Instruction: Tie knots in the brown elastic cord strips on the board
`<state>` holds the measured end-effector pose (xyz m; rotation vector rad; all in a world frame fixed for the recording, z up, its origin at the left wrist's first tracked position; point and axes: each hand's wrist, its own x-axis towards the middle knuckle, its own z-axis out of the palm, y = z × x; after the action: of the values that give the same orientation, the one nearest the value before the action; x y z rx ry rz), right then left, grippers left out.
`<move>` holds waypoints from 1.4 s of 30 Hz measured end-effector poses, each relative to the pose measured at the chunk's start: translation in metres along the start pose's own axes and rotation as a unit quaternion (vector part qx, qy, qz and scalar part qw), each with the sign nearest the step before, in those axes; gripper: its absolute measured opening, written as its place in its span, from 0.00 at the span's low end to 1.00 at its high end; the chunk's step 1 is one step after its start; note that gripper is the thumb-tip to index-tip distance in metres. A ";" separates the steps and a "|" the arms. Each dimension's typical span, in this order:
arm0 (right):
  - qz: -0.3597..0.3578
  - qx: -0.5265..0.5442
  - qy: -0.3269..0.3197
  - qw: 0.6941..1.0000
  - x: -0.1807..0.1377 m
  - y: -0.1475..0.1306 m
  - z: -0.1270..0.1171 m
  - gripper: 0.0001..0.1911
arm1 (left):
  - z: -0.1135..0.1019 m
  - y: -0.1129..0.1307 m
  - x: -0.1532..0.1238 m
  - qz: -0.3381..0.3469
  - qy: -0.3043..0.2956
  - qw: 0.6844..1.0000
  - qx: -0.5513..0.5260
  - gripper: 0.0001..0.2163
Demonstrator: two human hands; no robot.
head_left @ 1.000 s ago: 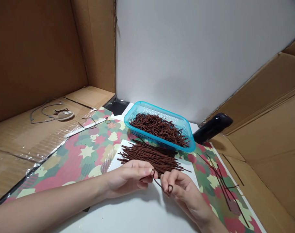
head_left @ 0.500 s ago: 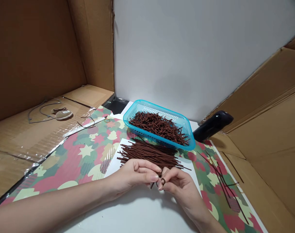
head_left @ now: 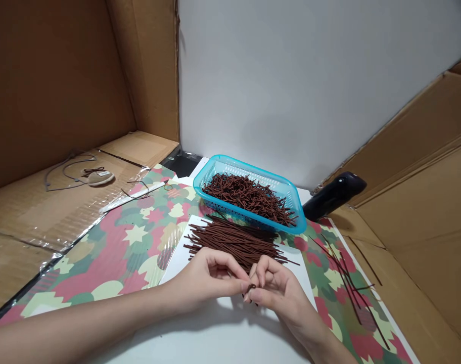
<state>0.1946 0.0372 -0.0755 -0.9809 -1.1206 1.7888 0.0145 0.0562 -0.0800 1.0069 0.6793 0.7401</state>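
Note:
A short brown cord (head_left: 251,287), bent into a small loop or knot, is pinched where my two hands meet. My left hand (head_left: 215,275) has thumb and index finger pressed together at the cord's left side. From the right, my right hand (head_left: 281,290) grips the same cord between thumb and fingers. Most of the cord is hidden by the fingertips. Just beyond the hands, a pile of straight brown cords (head_left: 230,240) lies on a white board (head_left: 200,333). Behind the pile stands a blue plastic basket (head_left: 299,220) holding many short, knotted-looking brown pieces (head_left: 247,197).
Several loose cords (head_left: 346,283) lie on the patterned cloth at the right. A black rounded object (head_left: 334,194) leans beside the basket. At the left are a white strip (head_left: 130,198) and a beige pad (head_left: 100,177). Cardboard walls (head_left: 423,167) flank both sides.
The right fingers have shifted, with the index finger raised and curled. The left fingertips have come down closer to the cord, and its loop looks smaller and tighter.

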 end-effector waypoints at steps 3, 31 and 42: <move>-0.006 0.016 -0.011 1.000 0.000 0.000 0.000 0.17 | -0.001 -0.001 -0.002 0.026 -0.012 1.000 0.011 0.06; 0.010 0.128 0.087 0.988 -0.003 0.008 0.003 0.14 | -0.010 0.010 0.000 0.200 0.088 0.936 0.275 0.06; -0.341 -0.335 0.079 0.875 -0.006 0.009 -0.009 0.16 | -0.002 0.014 -0.001 0.041 -0.002 0.987 0.155 0.10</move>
<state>0.2029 0.0322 -0.0852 -0.9118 -1.7574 0.7370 0.0088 0.0615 -0.0680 1.3264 0.7675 0.7157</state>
